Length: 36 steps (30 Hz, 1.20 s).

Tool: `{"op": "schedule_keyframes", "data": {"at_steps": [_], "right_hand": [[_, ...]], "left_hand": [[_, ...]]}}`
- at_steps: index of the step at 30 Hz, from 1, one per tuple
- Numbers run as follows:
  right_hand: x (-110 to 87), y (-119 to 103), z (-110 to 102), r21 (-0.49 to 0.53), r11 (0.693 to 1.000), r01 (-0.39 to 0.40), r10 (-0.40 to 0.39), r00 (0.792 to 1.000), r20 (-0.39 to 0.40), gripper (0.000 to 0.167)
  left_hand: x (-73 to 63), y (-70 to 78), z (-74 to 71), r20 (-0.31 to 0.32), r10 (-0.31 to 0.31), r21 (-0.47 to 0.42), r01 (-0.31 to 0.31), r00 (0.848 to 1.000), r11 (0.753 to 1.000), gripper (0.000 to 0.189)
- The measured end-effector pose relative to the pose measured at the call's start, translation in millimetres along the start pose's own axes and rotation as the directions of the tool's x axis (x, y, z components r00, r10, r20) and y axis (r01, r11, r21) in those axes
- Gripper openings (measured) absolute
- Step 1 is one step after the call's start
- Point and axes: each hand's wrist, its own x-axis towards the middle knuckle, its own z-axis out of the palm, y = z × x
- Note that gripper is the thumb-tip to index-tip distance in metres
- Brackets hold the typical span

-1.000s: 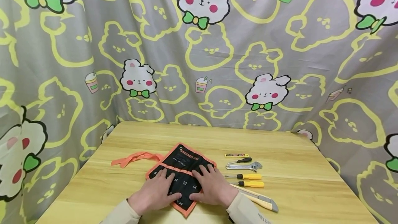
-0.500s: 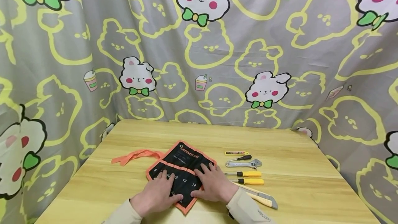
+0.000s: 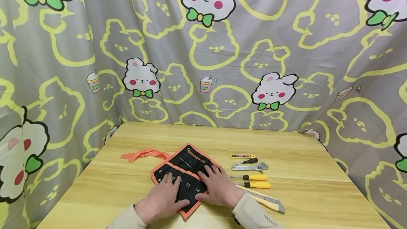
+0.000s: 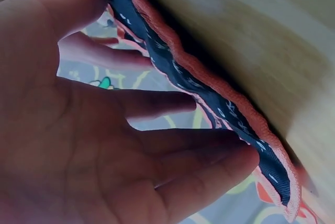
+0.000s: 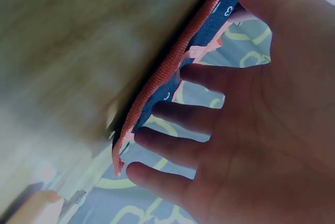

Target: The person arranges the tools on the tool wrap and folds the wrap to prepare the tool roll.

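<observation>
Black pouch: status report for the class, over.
Left hand, right hand: fingers on pouch. Pouch: unfolded. Only hands cover it; utility knife beside right hand.

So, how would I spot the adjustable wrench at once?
On the wooden table, look right of the black tool roll. The adjustable wrench lies between the black-handled screwdriver and the farther yellow-handled screwdriver; among those tools, it alone is silver all over.

"GREENER", 6, 13 and 14 on the black pouch (image 3: 187, 183)
</observation>
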Motion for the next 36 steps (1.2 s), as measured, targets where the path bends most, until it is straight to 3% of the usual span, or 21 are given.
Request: {"op": "schedule_keyframes", "data": {"at_steps": [7,15,24,29,36], "right_hand": [[0.8,-2.4,0.3,0.002,0.999,-0.032,0.032,0.998,0.061,0.078],[-0.5,-11.9,-2.8,-0.074,0.995,-0.064,0.070,0.994,0.079,0.079],[0.5,-4.6,0.1,-0.017,1.000,-0.026,0.026,1.000,0.006,0.082],[1.3,-1.9,2.8,0.026,1.000,-0.012,0.011,1.000,0.021,0.081],[1.8,-6.3,3.0,0.008,0.998,-0.062,0.061,0.996,0.067,0.080]], "left_hand": [[1.2,-3.1,2.0,0.018,0.007,-0.015,-0.007,1.000,1.000,0.086],[4.2,-12.0,-2.9,0.063,0.023,-0.098,-0.017,0.998,0.995,0.081],[-3.9,2.8,-4.9,0.069,0.023,-0.008,-0.022,0.997,1.000,0.086],[-7.4,8.7,-1.2,0.096,0.018,-0.009,-0.017,0.995,1.000,0.084],[-4.5,1.3,-1.3,0.112,0.047,-0.038,-0.043,0.993,0.998,0.082]]}}
